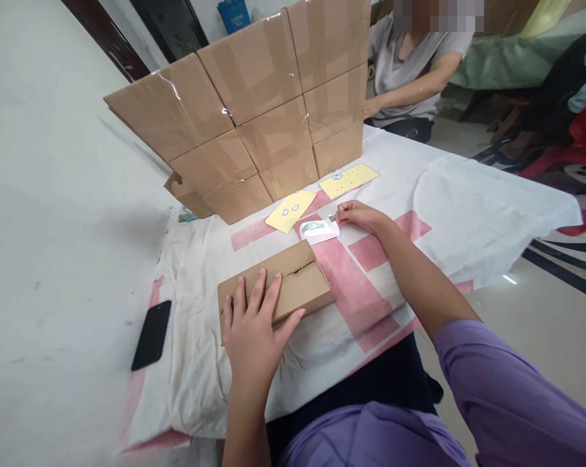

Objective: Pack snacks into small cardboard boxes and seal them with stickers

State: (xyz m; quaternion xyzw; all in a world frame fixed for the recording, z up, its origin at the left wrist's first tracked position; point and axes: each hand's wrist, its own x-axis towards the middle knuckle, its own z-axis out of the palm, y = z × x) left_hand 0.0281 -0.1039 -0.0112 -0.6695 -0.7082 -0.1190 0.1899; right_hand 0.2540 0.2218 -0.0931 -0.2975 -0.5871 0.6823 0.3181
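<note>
My left hand (254,321) lies with fingers spread on top of a closed brown cardboard box (302,285), which rests flat on the table near me. Beyond the box's far edge stands a small white tape dispenser (319,229) with a roll of clear tape (313,226) in it. At the dispenser's right end, my right hand (358,214) is closed in a pinch on the tape's end; the thin strip itself is hard to see. Two yellow cards with small drawings, a nearer one (291,211) and a farther one (350,180), lie behind the dispenser.
A tall taped cardboard panel (273,110) stands across the table's back. A black phone (151,335) lies at the left edge. White cloth with pink patches (458,194) covers the table. Another person (414,71) sits behind the panel at right, near a red chair (570,149).
</note>
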